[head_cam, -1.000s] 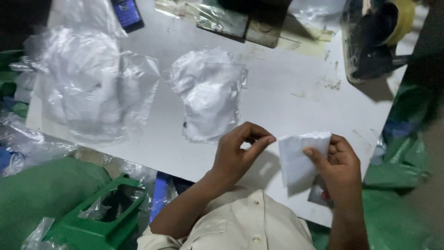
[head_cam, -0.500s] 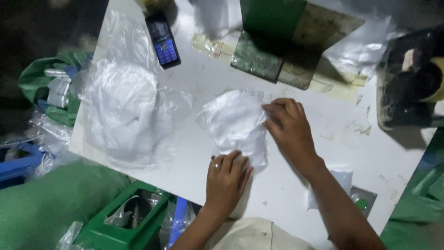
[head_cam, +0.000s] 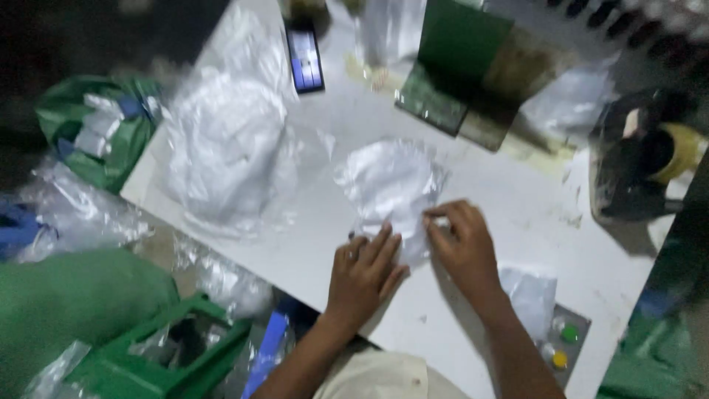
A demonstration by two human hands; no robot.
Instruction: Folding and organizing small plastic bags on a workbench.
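A cluttered white worktop (head_cam: 517, 214) filled the dim view; left hand (head_cam: 363, 272) pressed flat, right hand (head_cam: 464, 247) pinched the small clear bag (head_cam: 391, 185) near its front edge; better to pull gently.

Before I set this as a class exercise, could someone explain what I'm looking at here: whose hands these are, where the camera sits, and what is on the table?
There is no machine here. One camera, worn on a person's head, looks down at their own two bare hands over a white table. The left hand lies flat on the near edge of a small clear plastic bag holding white pieces. The right hand pinches that bag's edge with its fingers. Beside it lies a bigger bag of white material. Further back are a phone with a lit screen and some green cards. At the right stands a dark tape dispenser. The picture is blurred, so finer detail is unclear.
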